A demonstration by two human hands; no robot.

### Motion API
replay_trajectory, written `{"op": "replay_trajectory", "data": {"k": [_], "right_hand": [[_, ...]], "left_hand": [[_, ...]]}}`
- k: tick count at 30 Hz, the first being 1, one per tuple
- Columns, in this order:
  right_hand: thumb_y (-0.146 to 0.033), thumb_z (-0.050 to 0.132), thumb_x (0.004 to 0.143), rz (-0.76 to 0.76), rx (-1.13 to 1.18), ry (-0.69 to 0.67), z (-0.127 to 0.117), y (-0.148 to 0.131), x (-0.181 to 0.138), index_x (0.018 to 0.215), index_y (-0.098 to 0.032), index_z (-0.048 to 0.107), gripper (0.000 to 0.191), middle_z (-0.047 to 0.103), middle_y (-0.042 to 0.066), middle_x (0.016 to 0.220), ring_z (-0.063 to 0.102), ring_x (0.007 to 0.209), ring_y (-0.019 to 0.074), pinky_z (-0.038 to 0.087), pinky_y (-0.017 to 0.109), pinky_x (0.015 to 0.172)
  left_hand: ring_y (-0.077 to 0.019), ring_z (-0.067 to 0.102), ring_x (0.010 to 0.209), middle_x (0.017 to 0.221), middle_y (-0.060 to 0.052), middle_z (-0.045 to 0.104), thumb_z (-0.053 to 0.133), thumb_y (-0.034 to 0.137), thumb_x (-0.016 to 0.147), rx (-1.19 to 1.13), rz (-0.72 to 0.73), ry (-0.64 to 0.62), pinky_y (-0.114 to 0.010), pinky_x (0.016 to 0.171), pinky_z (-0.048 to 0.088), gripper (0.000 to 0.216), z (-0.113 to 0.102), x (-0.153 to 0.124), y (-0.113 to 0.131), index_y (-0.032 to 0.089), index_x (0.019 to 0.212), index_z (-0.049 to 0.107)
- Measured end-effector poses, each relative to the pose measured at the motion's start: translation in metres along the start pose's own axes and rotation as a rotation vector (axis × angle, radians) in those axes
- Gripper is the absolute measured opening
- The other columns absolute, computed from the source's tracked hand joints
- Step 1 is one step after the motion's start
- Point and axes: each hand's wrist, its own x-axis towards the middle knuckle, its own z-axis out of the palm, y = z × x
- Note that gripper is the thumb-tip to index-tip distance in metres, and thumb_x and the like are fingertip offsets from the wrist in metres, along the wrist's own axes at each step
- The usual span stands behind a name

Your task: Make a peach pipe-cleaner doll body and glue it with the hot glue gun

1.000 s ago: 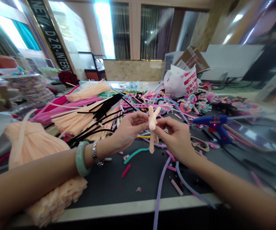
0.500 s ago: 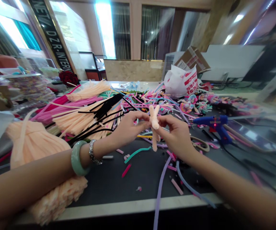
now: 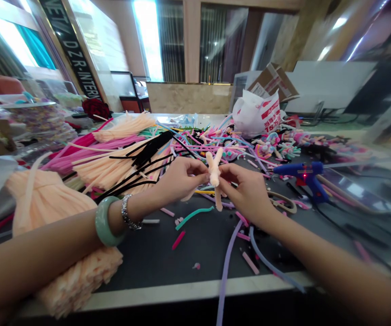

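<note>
Upper prongs of the peach chenille-stem figure (image 3: 215, 175) have splayed into a wider V since 0.5 s ago; left hand (image 3: 178, 179) and right hand (image 3: 248, 188) pinch it from 2 sides, fingers closed on its middle; held up over the tabletop (image 3: 144, 267), between both hands; light, even pressure while shaping seems best, so pile doesn't crush; looks fuzzy, pale, knobbly at centre, 1 limb visibly hanging below.

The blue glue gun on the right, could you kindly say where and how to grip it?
Probably by its handle, from the near right side: the handle slants down to the right, while the nozzle points left, away from that approach.
</note>
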Motion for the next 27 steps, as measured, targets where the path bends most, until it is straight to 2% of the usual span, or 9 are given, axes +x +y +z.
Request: {"op": "replay_trajectory", "data": {"k": [6,13,17,22,25,27], "right_hand": [[-0.02,0.063,0.081,-0.009,-0.049,0.039,0.0,-0.004,0.001,0.076,-0.017,0.063,0.006,0.067,-0.001,0.067,0.061,0.06,0.0111,0.041,0.022,0.058],[-0.019,0.064,0.081,-0.109,-0.112,0.063,0.001,0.002,0.001,0.073,-0.016,0.06,0.009,0.062,-0.002,0.065,0.054,0.055,0.0089,0.038,0.021,0.052],[-0.019,0.062,0.082,-0.169,-0.143,0.052,0.001,0.007,0.001,0.074,-0.016,0.058,0.01,0.061,0.0,0.068,0.053,0.059,0.0101,0.04,0.021,0.055],[-0.018,0.059,0.083,-0.201,-0.177,0.035,0.0,0.01,0.002,0.076,-0.016,0.057,0.008,0.061,0.003,0.071,0.054,0.063,0.0133,0.042,0.024,0.059],[-0.017,0.057,0.084,-0.191,-0.168,0.013,-0.001,0.012,0.001,0.077,-0.016,0.057,0.007,0.061,0.004,0.072,0.054,0.065,0.0141,0.043,0.025,0.06],[-0.017,0.057,0.084,-0.207,-0.173,0.013,-0.001,0.013,0.0,0.077,-0.016,0.056,0.006,0.061,0.004,0.073,0.055,0.065,0.0143,0.043,0.025,0.061]], "left_hand": [[-0.0143,0.06,0.066,0.07,-0.005,0.067,0.074,0.031,0.064,-0.202,-0.122,-0.025,-0.026,0.065,0.048,0.025,0.003,-0.002,-0.001,0.009,0.074,0.069],[-0.0122,0.059,0.065,0.068,-0.002,0.065,0.074,0.028,0.064,-0.382,-0.184,-0.005,-0.023,0.064,0.047,0.019,0.009,-0.003,-0.004,0.011,0.072,0.072],[-0.0099,0.056,0.063,0.068,-0.002,0.064,0.07,0.017,0.062,-0.446,-0.201,-0.026,-0.02,0.062,0.044,0.012,0.01,-0.004,-0.004,0.011,0.071,0.072],[-0.0126,0.058,0.068,0.07,-0.004,0.065,0.058,0.008,0.057,-0.573,-0.222,-0.103,-0.023,0.067,0.046,0.017,0.007,-0.002,-0.005,0.01,0.067,0.07],[-0.0154,0.06,0.073,0.075,-0.007,0.066,0.05,0.009,0.055,-0.672,-0.223,-0.142,-0.025,0.071,0.048,0.02,0.005,-0.001,-0.005,0.009,0.064,0.068],[-0.0166,0.06,0.073,0.076,-0.008,0.066,0.05,0.012,0.058,-0.741,-0.262,-0.125,-0.028,0.074,0.048,0.019,0.005,-0.001,-0.004,0.009,0.066,0.067]]}}
